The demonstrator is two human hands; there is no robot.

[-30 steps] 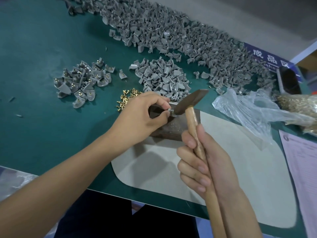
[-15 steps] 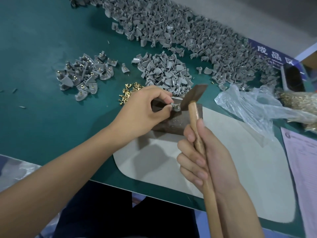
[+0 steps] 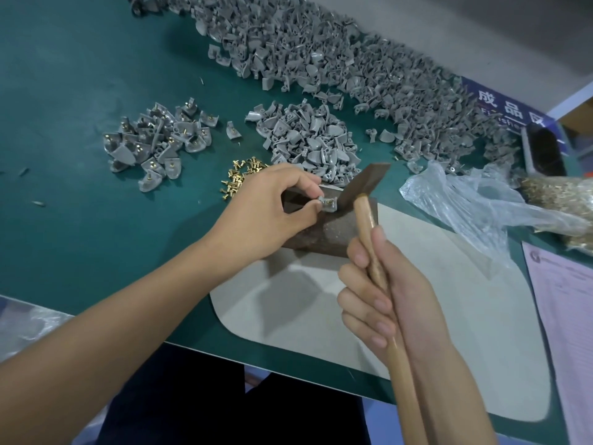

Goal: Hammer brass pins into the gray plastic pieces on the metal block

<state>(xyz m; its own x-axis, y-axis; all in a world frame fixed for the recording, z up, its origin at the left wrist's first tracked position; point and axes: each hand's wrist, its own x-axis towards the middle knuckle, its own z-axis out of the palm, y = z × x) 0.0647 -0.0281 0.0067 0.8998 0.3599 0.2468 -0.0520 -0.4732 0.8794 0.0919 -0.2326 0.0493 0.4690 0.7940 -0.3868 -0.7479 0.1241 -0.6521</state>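
Note:
My left hand [image 3: 272,207] pinches a gray plastic piece [image 3: 329,203] with a brass pin in it, on top of the dark metal block [image 3: 333,232]. My right hand [image 3: 385,293] grips the wooden handle of a hammer [image 3: 364,184], whose dark head hangs just right of the piece. Loose brass pins [image 3: 240,179] lie left of the block. A small heap of gray pieces [image 3: 308,139] lies behind the block. Further left sits a pile of pieces with pins in them [image 3: 157,142].
A long heap of gray pieces [image 3: 337,56] runs along the back of the green table [image 3: 80,75]. A clear plastic bag [image 3: 475,203], a bag of brass pins [image 3: 564,200], a dark brush [image 3: 544,152] and a paper sheet [image 3: 564,316] lie at the right. A pale mat [image 3: 449,316] lies under the block.
The hammer head has risen a little off the piece and tilted up to the right. My left hand keeps its pinch on the piece.

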